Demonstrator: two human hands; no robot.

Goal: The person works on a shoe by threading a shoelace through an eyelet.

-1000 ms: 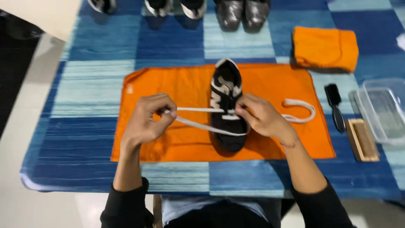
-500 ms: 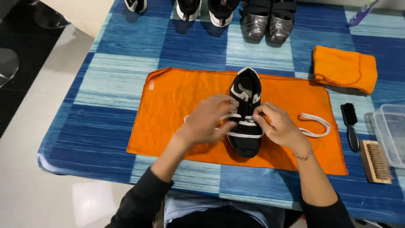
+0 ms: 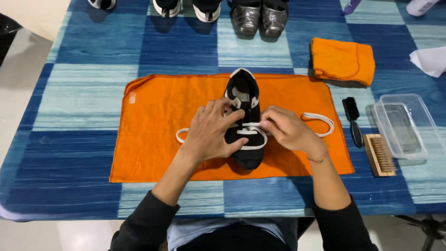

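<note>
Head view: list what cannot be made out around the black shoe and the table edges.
- Black shoe: its middle and lace holes are covered by the left hand and right hand.
- White lace: its path between the hands is hidden by fingers.
- Silver shoes and the sneakers beside them: cut off by the top edge.
- Purple thing at the top: mostly out of frame, kind unclear.

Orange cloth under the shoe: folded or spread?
Spread. The orange cloth lies flat and open on the table, with the black shoe on it. A second orange cloth sits folded nearby.
</note>
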